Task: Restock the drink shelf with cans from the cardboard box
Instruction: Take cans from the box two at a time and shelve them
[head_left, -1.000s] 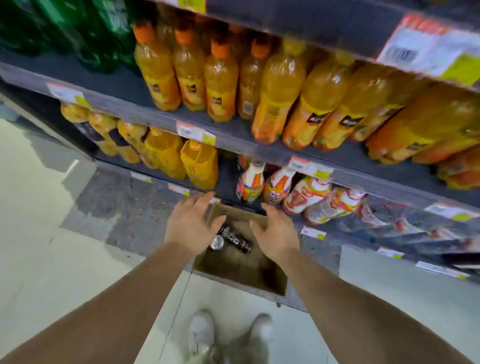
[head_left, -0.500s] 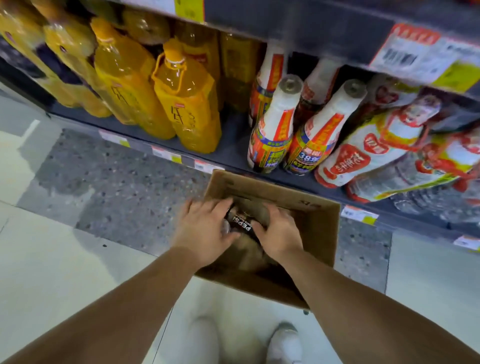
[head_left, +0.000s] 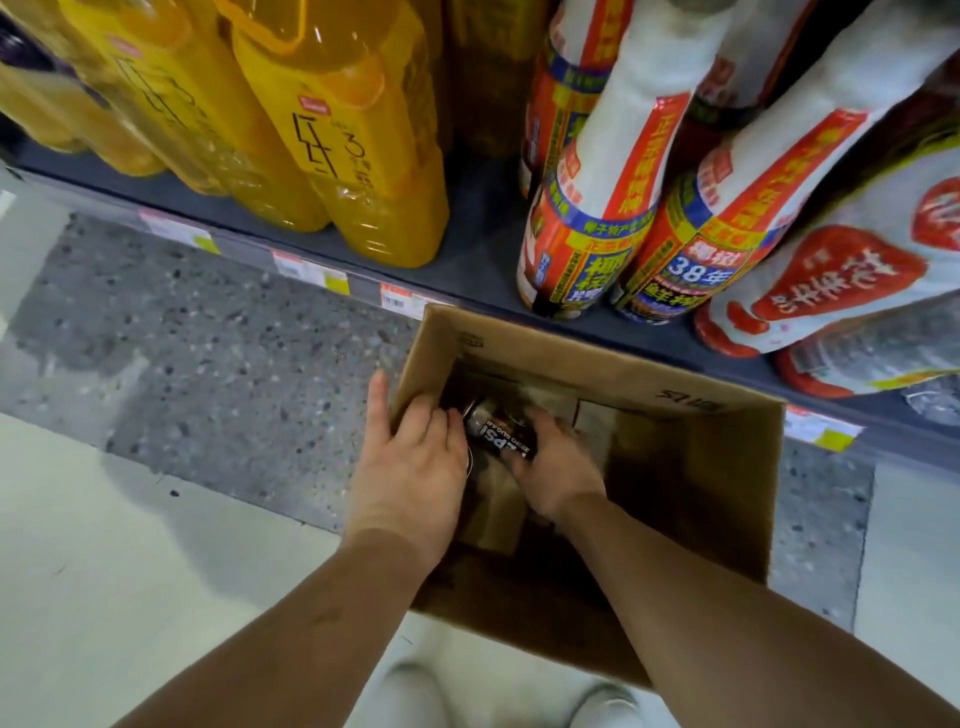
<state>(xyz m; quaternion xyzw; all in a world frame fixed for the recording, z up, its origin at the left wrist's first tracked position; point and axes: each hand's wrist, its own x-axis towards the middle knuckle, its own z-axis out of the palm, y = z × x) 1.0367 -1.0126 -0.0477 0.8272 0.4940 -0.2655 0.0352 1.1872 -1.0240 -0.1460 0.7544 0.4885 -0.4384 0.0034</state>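
Observation:
An open cardboard box (head_left: 613, 371) stands on the floor against the bottom drink shelf (head_left: 480, 260). Inside it lies a black Pepsi Zero Sugar can (head_left: 501, 434) on its side. My right hand (head_left: 556, 467) is down in the box, its fingers curled round the right side of that can. My left hand (head_left: 410, 467) sits over the box's left wall, thumb on the outer side and fingers reaching in against the can's left end. A dark curved edge shows under the left palm; what it covers is hidden.
On the shelf stand yellow juice bottles (head_left: 343, 130) at the left and red, white and blue wrapped bottles (head_left: 597, 228) at the right, with a gap between them. Price tags (head_left: 311, 270) line the shelf edge. My white shoes (head_left: 410, 696) are on the pale floor below the box.
The view has dropped and closed in on the bottom shelf and box. Both hands went from hovering above the box to reaching inside it, and the right hand took hold of the Pepsi can.

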